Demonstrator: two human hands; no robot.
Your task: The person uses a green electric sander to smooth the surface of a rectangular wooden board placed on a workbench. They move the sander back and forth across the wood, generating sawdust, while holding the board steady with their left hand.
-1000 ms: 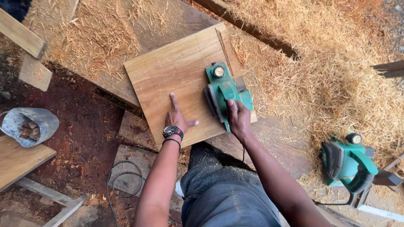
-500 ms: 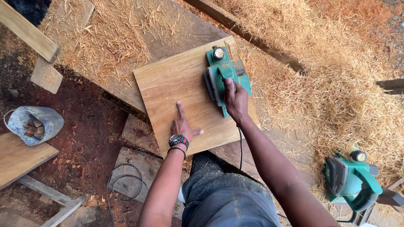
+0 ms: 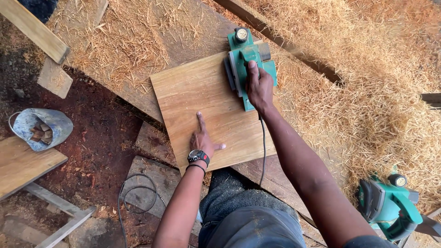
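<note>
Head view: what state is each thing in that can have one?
Green planer: gripped by right hand, nose past the board's far edge.
Wooden board: flat, pinned by left hand.
Second green planer: idle on shavings, untouched.
Metal bucket: tipped, wood bits inside.
Black cord: looped on ground.

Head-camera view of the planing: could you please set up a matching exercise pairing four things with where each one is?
Things:
1. green planer under the right hand
2. left hand
3. second green planer
4. blue bucket of wood scraps

Places:
A. on the ground at the left of the view
B. at the far edge of the square board
C. in the shavings at the lower right
D. pressed flat on the near part of the board

Pairs: 1-B, 2-D, 3-C, 4-A
</note>
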